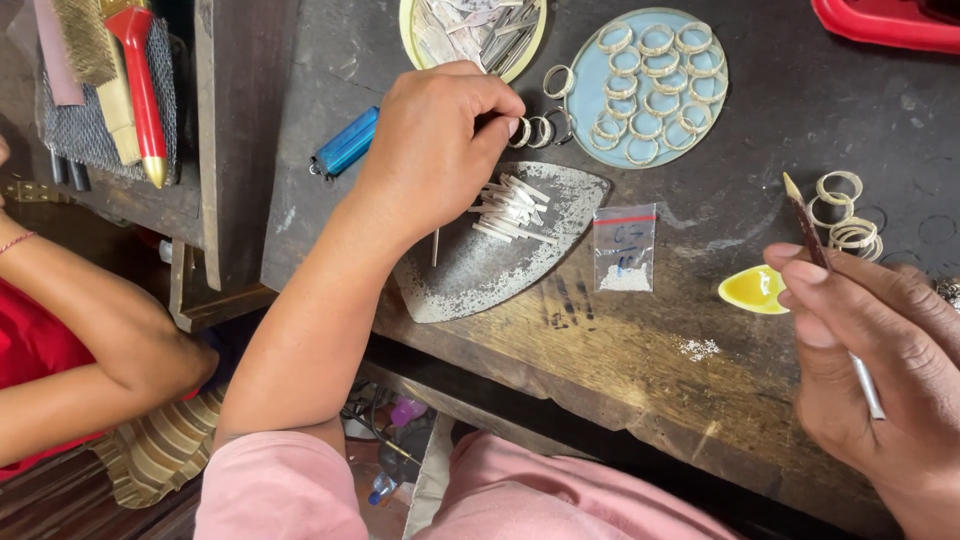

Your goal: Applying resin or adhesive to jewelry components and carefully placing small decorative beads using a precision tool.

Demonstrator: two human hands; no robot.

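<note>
**Silver strips picked at on the iron-shaped plate**

Silver-grey metal dominates the bench, and everything is placed from the worn, iron-shaped plate (480, 265) lying flat on the dark wooden table (620, 340). On the plate's upper part a small heap of short pale metal strips (512, 210) is piled. The left hand (435, 150) is reached over the plate from its left side, fingers curled and pinched together just above the heap; something thin is nipped at the fingertips, though what exactly cannot be told. A thin wire (436, 247) is seen standing below that hand, on the plate.

Well to the right of the plate, the right hand (875, 350) is closed around a slim pointed tool (808, 225), its tip held up and away from the plate. Between the plate and that hand a small clear bag (624, 248) of white powder is laid, with a little yellow dish (752, 290) just beyond it.

Above the plate, a round blue tray (650, 120) is filled with pale rings (655, 40), and three loose rings (540, 130) are lined up beside the left fingertips. More rings (845, 215) are stacked near the tool's tip. A blue lighter (345, 142) is set to the plate's upper left.
</note>
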